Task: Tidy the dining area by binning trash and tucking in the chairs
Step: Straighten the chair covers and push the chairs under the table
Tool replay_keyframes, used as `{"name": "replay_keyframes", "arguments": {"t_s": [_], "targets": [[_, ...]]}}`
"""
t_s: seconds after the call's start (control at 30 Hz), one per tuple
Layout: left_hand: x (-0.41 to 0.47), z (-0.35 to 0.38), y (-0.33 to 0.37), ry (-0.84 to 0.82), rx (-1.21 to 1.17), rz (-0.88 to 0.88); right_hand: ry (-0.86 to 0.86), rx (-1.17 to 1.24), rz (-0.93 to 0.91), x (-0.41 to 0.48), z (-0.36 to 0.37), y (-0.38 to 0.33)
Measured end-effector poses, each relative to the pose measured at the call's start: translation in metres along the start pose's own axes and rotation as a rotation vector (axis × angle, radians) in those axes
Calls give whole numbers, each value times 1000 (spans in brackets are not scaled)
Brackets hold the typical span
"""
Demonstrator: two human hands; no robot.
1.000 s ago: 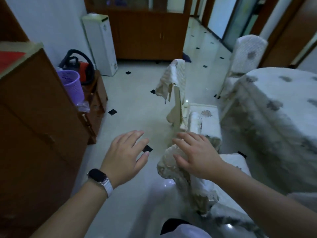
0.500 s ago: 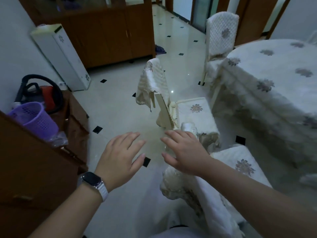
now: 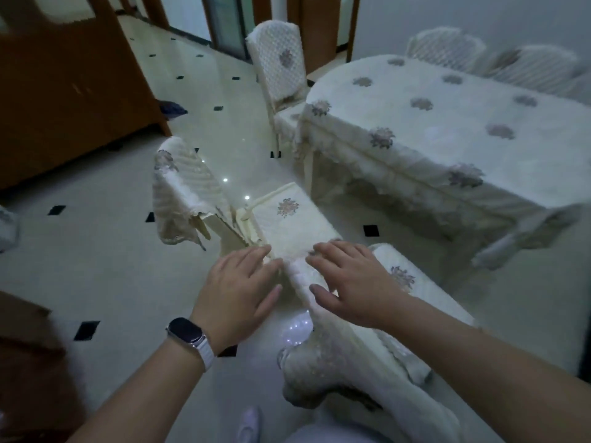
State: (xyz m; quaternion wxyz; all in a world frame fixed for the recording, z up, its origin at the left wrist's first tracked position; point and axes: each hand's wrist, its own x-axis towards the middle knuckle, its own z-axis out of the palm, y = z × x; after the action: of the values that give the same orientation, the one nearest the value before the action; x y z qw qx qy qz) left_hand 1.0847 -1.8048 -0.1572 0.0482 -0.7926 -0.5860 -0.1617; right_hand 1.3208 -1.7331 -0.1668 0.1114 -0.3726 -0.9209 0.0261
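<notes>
Long round-ended surface (image 3: 447,129) under a cream lace cloth with grey-purple flower patches. The cream lace-covered wooden nearest chair (image 3: 323,362) stands off the surface's near long side, not tucked under, seat facing the surface. The cream-cushioned second chair (image 3: 287,219) is further along that side, pulled well away from the surface, its back cover hanging loose. The cream quilted third chair (image 3: 278,68) is at the surface's rounded end, seat close to the cloth. Blurred white chair backs (image 3: 447,49) line the surface's far side. Left hand (image 3: 238,282), with a dark watch (image 3: 188,334) on a white band, has fingers spread, palm down, holding nothing. Right hand (image 3: 348,279) is spread too, over the nearest chair's back top; contact unclear. Glossy pale tiled floor (image 3: 96,251) with black diamonds around the surface. Brown wooden cabinet (image 3: 64,91) well apart from the surface, with a dark blue crumpled thing (image 3: 171,108) at its foot.
</notes>
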Motion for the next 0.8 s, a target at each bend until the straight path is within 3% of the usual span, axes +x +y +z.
{"name": "replay_keyframes", "arguments": {"t_s": [0.43, 0.8], "targets": [[71, 28, -25, -4, -220, 621, 132, -171, 683, -61, -12, -67], [51, 67, -11, -161, -379, 686, 35, -185, 1078, -140, 2, -133]]}}
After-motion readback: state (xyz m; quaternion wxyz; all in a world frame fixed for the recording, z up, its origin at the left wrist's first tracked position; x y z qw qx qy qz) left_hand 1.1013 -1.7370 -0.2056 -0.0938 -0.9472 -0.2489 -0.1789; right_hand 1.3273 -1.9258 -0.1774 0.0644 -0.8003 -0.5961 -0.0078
